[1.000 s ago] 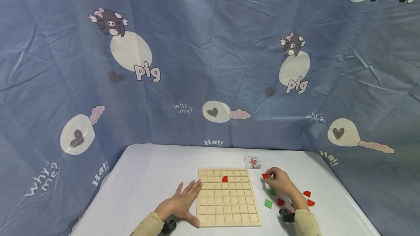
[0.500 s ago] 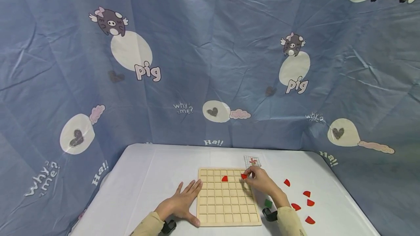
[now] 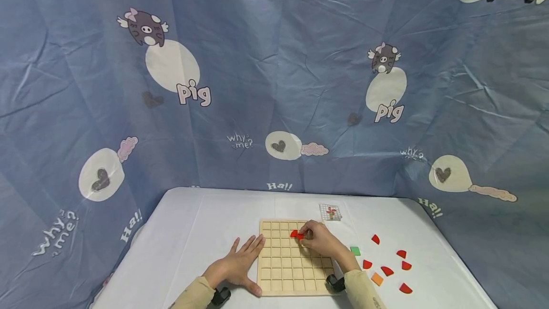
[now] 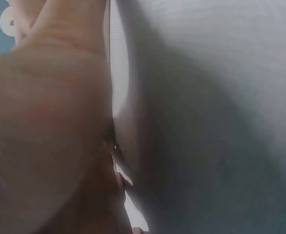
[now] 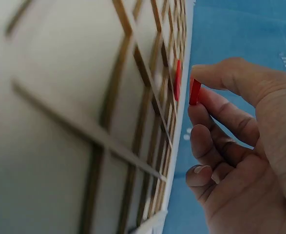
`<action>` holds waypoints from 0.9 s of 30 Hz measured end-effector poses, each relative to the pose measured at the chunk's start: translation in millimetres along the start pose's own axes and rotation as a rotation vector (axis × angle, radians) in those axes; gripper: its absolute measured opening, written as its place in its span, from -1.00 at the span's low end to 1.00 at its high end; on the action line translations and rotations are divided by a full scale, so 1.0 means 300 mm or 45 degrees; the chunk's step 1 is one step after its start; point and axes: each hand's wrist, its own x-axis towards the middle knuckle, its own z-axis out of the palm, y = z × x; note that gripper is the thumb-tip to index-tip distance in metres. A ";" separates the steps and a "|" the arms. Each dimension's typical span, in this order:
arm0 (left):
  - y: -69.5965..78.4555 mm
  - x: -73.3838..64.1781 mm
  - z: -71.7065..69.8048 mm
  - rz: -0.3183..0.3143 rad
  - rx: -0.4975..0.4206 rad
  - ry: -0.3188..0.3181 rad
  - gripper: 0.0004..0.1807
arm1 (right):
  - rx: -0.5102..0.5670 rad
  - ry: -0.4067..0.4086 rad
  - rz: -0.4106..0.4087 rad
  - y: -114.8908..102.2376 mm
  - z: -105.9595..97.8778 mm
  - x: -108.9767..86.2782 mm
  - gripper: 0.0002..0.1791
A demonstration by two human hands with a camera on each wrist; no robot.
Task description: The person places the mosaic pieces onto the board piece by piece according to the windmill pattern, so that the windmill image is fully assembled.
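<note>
"What is being held, and where is it?"

"A small red piece, pinched in the fingertips of the right hand. It is just above the far part of a square wooden board divided into cells; the right wrist view shows a gap between piece and board. The hand covers some of the piece, so its full outline cannot be told."

"Does anything lie on the board?"

"One red quarter-round piece, in the second row from the board's far edge, just left of the held piece."

"What blocks the view?"

"The right hand and forearm cover cells on the board's right side. A black wrist device covers part of it by the near right corner."

"And the left hand?"

"It lies palm down at the board's left edge, fingers straight and spread, thumb tip by the near left corner."

"What else is around?"

"Right of the board are a green tile, an orange tile and six red pieces, scattered. A picture card sits just beyond the board's far right corner. Everything is on a white table; behind the board hangs a blue curtain printed with cartoon pigs."
</note>
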 end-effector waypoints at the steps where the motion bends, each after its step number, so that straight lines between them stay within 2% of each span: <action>1: 0.000 0.001 0.000 0.000 0.002 -0.001 0.48 | -0.002 -0.007 -0.009 -0.001 0.007 0.002 -0.82; 11: -0.002 0.004 0.002 0.001 0.005 -0.003 0.48 | -0.057 -0.076 -0.016 -0.011 0.041 0.023 -0.84; 27: -0.001 0.003 0.004 -0.006 0.005 -0.009 0.49 | -0.072 -0.075 -0.001 -0.017 0.041 0.022 -0.82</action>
